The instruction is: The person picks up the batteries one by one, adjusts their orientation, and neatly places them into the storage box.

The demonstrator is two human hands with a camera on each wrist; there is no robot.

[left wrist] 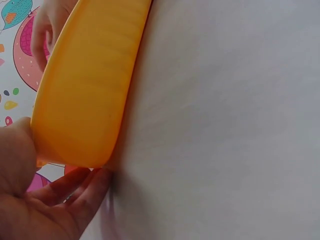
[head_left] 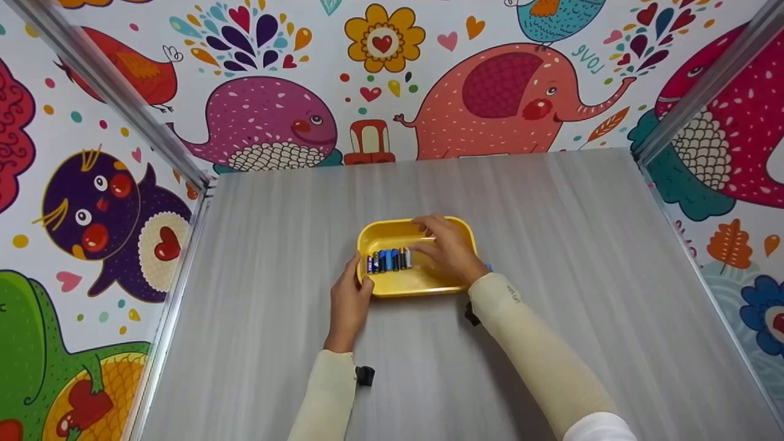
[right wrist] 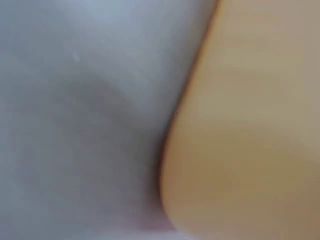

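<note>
A yellow plastic tray [head_left: 416, 290] sits on the table with several batteries [head_left: 390, 260] lined up side by side at its left part. My left hand [head_left: 350, 304] holds the tray's left end, thumb at the near corner and fingers along the outer wall; the left wrist view shows this left hand [left wrist: 55, 200] close up against the tray wall [left wrist: 85, 90]. Over the tray's right half reaches my right hand [head_left: 450, 248], its thumb close to the rightmost battery and its fingers spread apart near the far rim. The right wrist view is blurred and shows only the tray's outer wall [right wrist: 245, 140].
The wood-grain table [head_left: 275, 245] extends around the tray. Behind it stands a panel with cartoon animals [head_left: 502, 104], and metal posts [head_left: 704, 86] rise at the corners. A bit of something blue [head_left: 489, 267] shows beside the right wrist, mostly hidden.
</note>
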